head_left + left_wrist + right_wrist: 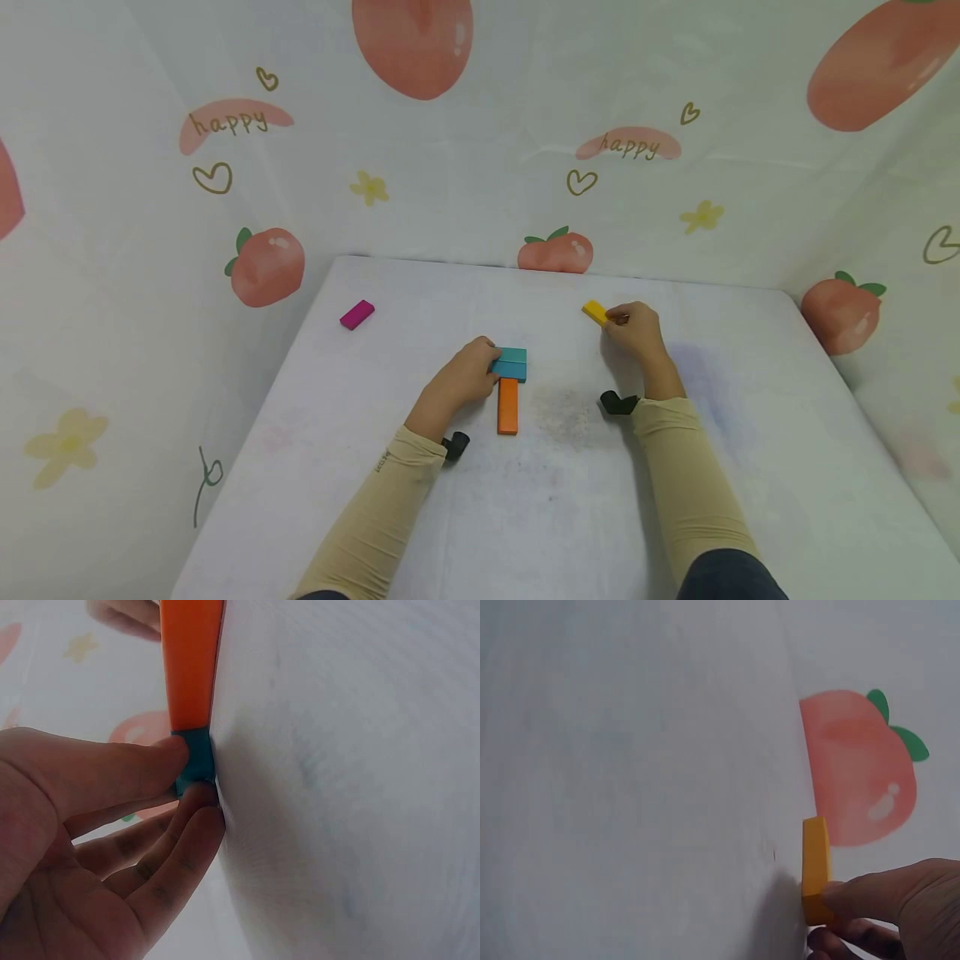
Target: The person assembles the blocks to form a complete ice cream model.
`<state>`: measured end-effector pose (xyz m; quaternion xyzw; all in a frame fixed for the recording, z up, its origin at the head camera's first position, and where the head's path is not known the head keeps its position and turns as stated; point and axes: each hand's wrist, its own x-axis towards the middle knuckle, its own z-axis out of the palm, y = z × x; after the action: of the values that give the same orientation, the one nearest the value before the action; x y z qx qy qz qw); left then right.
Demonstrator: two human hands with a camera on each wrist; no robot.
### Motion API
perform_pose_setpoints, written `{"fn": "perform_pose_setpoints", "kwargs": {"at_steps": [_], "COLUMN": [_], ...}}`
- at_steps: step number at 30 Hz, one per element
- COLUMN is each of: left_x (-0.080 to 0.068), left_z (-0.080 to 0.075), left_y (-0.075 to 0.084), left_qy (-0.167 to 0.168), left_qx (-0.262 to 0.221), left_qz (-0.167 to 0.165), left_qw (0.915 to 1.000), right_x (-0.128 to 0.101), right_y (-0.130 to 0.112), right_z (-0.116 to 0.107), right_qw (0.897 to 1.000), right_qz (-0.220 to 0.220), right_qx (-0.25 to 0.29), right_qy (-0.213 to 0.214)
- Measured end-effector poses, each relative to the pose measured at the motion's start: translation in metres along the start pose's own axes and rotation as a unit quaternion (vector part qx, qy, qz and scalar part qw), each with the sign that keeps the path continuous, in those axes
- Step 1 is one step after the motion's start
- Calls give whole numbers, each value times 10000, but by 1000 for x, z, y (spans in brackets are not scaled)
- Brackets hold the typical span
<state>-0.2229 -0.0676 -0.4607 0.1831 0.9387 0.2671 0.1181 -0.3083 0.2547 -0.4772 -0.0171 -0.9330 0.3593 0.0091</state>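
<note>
On the white table my left hand pinches the left end of a teal block between thumb and fingers. That teal block lies across the far end of an orange block, touching it; the orange block runs away from the fingers in the left wrist view. My right hand pinches a yellow block at the table's far right. In the right wrist view the thumb presses the yellow block, which rests on the table.
A magenta block lies alone at the far left of the table. Cloth walls printed with peaches close in the back and both sides. Black wrist camera mounts sit near both cuffs.
</note>
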Motion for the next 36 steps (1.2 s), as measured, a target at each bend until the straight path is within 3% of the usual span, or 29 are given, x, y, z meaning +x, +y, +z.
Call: {"fn": "perform_pose_setpoints", "kwargs": {"at_steps": [16,36], "left_x": [1,0], "left_z": [0,-3], "left_y": [1,4], "left_qy": [9,-98], "left_qx": [79,8], "left_qz": [-34,-203], "left_qw": [10000,9997], "right_x": [0,-11], "right_y": [-33,-77], "right_z": [36,65], "right_qw": [9992,9902], "right_qz": [-211,-1113], "right_qx": [236,-61], "right_qy": [-239,-844]}}
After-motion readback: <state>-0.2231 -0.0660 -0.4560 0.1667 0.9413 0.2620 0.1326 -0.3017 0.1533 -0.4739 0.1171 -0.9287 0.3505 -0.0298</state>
